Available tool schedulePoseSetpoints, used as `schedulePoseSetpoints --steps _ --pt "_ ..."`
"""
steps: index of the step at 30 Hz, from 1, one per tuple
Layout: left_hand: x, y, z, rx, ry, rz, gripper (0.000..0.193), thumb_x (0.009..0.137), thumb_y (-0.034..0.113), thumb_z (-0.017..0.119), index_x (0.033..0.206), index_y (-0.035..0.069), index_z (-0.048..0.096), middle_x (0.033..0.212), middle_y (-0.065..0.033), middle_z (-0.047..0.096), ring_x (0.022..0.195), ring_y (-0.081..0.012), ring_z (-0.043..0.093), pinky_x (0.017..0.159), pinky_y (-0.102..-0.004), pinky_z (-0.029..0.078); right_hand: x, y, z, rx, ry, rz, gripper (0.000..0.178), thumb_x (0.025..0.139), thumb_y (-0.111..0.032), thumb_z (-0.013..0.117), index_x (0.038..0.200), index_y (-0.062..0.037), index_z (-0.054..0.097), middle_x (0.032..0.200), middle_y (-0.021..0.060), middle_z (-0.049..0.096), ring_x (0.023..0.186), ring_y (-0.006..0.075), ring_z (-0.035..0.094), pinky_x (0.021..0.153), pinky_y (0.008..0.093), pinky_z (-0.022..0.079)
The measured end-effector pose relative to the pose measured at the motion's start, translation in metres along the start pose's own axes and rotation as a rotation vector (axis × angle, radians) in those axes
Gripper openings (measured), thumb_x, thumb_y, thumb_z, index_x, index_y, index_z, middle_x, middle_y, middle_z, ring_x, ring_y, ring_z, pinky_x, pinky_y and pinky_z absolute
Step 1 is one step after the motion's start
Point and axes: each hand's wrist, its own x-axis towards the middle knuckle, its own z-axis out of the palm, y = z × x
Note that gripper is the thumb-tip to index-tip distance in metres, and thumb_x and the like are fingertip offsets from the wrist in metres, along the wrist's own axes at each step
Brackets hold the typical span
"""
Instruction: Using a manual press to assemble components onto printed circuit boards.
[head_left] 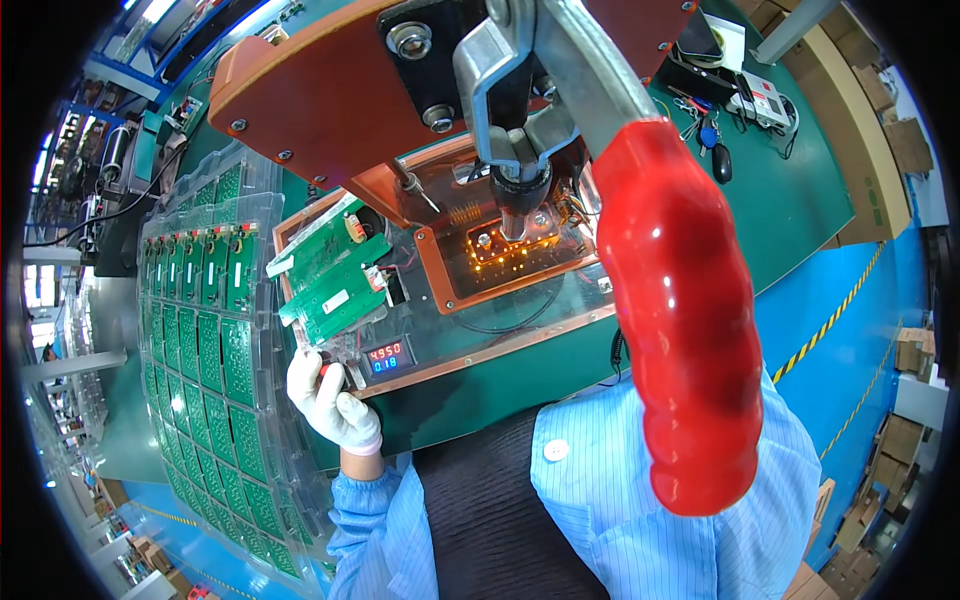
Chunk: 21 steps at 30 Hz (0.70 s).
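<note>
My left hand (330, 395) in a white glove grasps a small red part at the front left corner of the fixture (470, 330), below the green board (335, 280). My right hand is not visible.

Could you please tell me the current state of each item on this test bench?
left hand: gloved, pressing at the fixture's front corner
red-handled lever: raised toward the camera, unheld
digital meter: lit
test fixture lamps: glowing orange
green circuit board: tilted on the fixture
tray of boards: filled
</note>
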Motion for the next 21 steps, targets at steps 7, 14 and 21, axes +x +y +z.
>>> schedulePoseSetpoints --steps 7,14,21 --pt "-0.004 0.0 -0.004 0.006 -0.002 -0.001 0.033 0.096 0.031 0.044 0.1 0.002 0.06 0.118 -0.019 0.05 0.112 -0.0361 0.049 0.095 -0.045 0.039 -0.004 0.0 0.001 -0.042 0.007 -0.026 0.03 0.085 -0.008 0.039 0.114 -0.0022 0.046 0.097 0.0118 0.061 0.077 0.0154 0.06 0.07 0.0285 0.05" --pt "-0.003 0.001 -0.004 0.005 0.004 -0.005 0.034 0.096 0.031 0.043 0.101 0.002 0.06 0.118 -0.0186 0.05 0.112 -0.0356 0.049 0.095 -0.045 0.039 -0.004 -0.004 0.002 -0.006 0.024 -0.027 0.027 0.087 -0.01 0.043 0.113 -0.0022 0.048 0.094 0.0111 0.062 0.075 0.0145 0.06 0.069 0.0281 0.05" --pt "0.002 -0.001 0.003 -0.008 -0.003 -0.008 0.034 0.096 0.032 0.043 0.099 0.002 0.06 0.117 -0.0183 0.05 0.111 -0.0353 0.049 0.095 -0.0451 0.039 0.002 -0.002 -0.004 -0.028 -0.02 0.019 0.02 0.091 -0.016 0.053 0.103 0.0 0.055 0.08 0.0085 0.064 0.066 0.011 0.059 0.062 0.0239 0.05"
